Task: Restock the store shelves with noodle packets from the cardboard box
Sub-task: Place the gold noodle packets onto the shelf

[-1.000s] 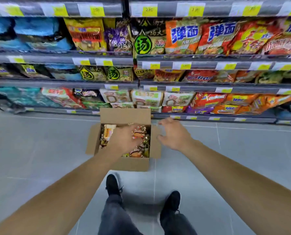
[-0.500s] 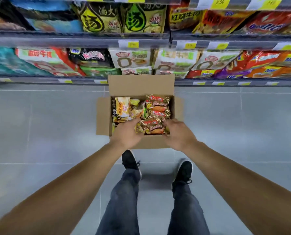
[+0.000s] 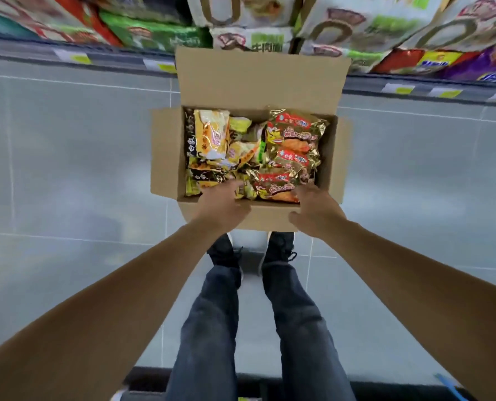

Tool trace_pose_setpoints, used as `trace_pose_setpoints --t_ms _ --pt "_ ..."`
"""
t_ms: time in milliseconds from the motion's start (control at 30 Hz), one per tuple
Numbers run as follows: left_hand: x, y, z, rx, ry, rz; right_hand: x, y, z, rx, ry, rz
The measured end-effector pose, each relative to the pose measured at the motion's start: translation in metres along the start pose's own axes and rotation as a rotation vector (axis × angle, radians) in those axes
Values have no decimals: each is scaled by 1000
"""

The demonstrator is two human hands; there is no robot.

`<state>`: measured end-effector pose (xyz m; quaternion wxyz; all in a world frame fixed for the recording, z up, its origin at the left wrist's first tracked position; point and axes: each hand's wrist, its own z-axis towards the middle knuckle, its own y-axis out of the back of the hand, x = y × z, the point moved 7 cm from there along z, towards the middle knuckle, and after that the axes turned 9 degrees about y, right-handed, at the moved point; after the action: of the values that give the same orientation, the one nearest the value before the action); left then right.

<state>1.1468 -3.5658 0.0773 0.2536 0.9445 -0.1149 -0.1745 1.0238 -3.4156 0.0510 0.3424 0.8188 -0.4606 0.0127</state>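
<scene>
In cardboard box (image 3: 258,82), both hands on red noodle pkt (image 3: 275,185)

Noodle packets (image 3: 287,157) in cardboard box (image 3: 258,79)

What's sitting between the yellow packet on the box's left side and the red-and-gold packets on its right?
In the head view, a jumble of pale yellow-green packets fills the gap between the yellow packet and the red-and-gold packets.
</scene>
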Motion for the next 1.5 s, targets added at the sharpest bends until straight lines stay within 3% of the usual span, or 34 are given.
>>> trace_pose_setpoints --t_ms 133,300,533,833,1000,1100,1167,1267,1400,1500 --pt "13 -37 57 5 37 -52 -30 -29 63 -17 -8 -68" --pt "29 -73 114 22 30 -71 -50 -37 136 -166 45 -180" --pt "74 -107 143 80 126 -75 -60 -81 182 -50 41 -367" --pt "45 -89 138 120 158 -319 -79 -35 143 -150 -3 195" --pt "17 -72 139 258 99 -472 -69 -22 131 132 82 579" --pt "21 -68 140 211 49 -501 -60 -23 134 129 112 676" --pt "37 -67 141 103 63 -544 -69 -18 149 -35 76 579" --pt "71 -72 141 -31 179 -698 -86 -12 175 -278 2 212" --pt "101 -78 144 -106 310 -853 -97 -46 200 -41 -106 -155" --pt "109 -81 147 -106 339 -895 -102 -58 205 -104 -264 -193"
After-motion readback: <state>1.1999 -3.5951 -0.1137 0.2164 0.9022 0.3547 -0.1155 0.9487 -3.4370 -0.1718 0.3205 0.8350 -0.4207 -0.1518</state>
